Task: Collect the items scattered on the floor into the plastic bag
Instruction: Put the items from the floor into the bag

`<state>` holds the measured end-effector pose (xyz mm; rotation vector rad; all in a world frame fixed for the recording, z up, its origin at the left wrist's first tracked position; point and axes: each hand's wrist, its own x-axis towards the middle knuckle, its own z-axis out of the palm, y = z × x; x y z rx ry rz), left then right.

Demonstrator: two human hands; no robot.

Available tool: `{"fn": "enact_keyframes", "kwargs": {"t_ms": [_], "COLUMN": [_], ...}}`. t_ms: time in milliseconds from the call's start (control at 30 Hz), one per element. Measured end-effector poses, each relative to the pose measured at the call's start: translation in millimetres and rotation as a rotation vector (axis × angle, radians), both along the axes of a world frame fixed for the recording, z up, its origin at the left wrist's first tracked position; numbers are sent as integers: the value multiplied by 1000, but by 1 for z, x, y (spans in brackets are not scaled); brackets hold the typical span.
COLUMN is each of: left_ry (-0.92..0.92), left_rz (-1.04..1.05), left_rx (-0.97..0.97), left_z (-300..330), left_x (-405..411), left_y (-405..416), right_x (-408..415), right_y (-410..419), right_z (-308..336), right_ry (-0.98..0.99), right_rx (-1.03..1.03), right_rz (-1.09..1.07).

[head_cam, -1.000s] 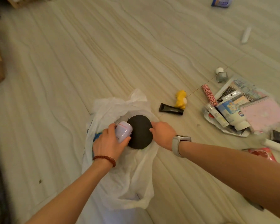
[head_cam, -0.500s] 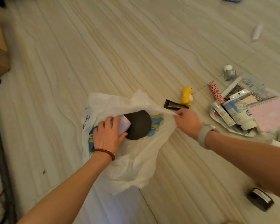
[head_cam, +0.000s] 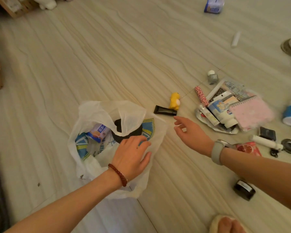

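- Plastic bag point(head_cam: 97, 115) lies slack on the floor point(head_cam: 124, 56), mouth partly open; a small carton point(head_cam: 97, 132) and a dark round item point(head_cam: 124, 137) sit inside.
- Left hand point(head_cam: 131, 157) rests flat on the bag's near edge, fingers straight, gripping nothing — the mouth could sag closed, as one flap already droops over it.
- Right hand point(head_cam: 190, 133) hovers just beside the bag, fingers loosely spread and empty, near the black tube point(head_cam: 165, 110) and yellow toy point(head_cam: 174, 101).
- Risk: the toy touches the tube — a hasty pick may knock it away.
- Stacked pile around the pink notebook point(head_cam: 250, 112) may slide apart if pulled from below.
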<state>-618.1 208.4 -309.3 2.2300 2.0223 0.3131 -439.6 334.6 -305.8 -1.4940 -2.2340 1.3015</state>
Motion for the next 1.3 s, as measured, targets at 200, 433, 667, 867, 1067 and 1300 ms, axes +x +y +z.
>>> {"fn": "enact_keyframes", "kwargs": {"t_ms": [200,433,667,867,1067,1300], "left_ry": [-83,-157,209,184,20,-213], "left_rz": [-393,-444,-852,-818,-437,128], "left_rx": [-92,-397,-274,-292,-300,-352], "left_z": [-16,-25,-44,-47,-6,42], "left_x": [90,198,241,234,144,13], "left_y": [18,71,152,143,108,23], "right_x": [126,217,205,202,170,73], "right_y": [-1,-54,-103,-107,-92,-47], "right_z": [3,-8,-20,-27,3,20], "right_ry": [-297,-332,-410,-606,-254,-24], "right_rx": [223,23,-199,-90,-1,32], "right_rz": [-244,-668,-539,-288,-273,-64]}}
